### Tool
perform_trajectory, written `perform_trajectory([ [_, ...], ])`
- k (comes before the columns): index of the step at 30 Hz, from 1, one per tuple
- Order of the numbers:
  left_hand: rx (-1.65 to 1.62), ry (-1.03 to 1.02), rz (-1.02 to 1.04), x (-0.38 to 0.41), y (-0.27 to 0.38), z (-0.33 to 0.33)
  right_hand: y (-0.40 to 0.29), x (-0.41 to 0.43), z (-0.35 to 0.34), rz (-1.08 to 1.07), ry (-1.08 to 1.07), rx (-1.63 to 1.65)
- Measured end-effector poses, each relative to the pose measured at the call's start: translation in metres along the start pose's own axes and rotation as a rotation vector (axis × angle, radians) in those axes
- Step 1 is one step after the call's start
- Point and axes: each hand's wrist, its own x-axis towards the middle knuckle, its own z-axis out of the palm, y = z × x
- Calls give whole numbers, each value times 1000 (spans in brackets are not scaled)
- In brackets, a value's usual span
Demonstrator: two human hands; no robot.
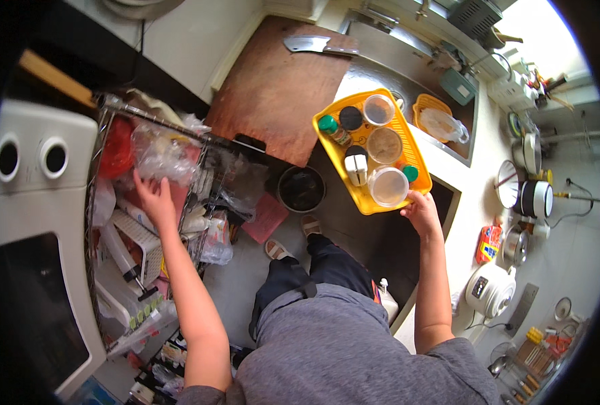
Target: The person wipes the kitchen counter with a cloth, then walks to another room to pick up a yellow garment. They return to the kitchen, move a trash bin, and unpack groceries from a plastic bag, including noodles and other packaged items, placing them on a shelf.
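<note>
My right hand point(421, 215) grips the near corner of a yellow plastic basket point(363, 205), which is tilted over the counter's edge. In the basket stand several round clear containers, one of them a tub point(388, 187) near my fingers. A spice jar with a green cap point(330, 126), a white-topped container point(355, 169) and a black lid point(350, 118) are also inside. My left hand point(157, 205) reaches over a wire rack point(148, 116), fingers spread at the edge of a crumpled clear plastic bag point(166, 154). A red plastic bag point(118, 152) lies beyond it.
A wooden cutting board point(274, 91) with a cleaver point(307, 44) on it lies beside the sink point(376, 71). A black-lined bin point(301, 189) stands on the floor. The white oven point(42, 197) flanks the rack, and a rice cooker point(487, 291) sits on the right counter.
</note>
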Motion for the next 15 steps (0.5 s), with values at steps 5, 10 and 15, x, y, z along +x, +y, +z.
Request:
perform_trajectory([
  [5,561,146,135,-5,-22,-22,9,-18,-56,-55,140,94],
  [10,449,412,278,-39,39,5,17,-40,-94,-68,250,116],
  [15,249,241,748,-98,103,66,23,-58,-105,-62,214,148],
])
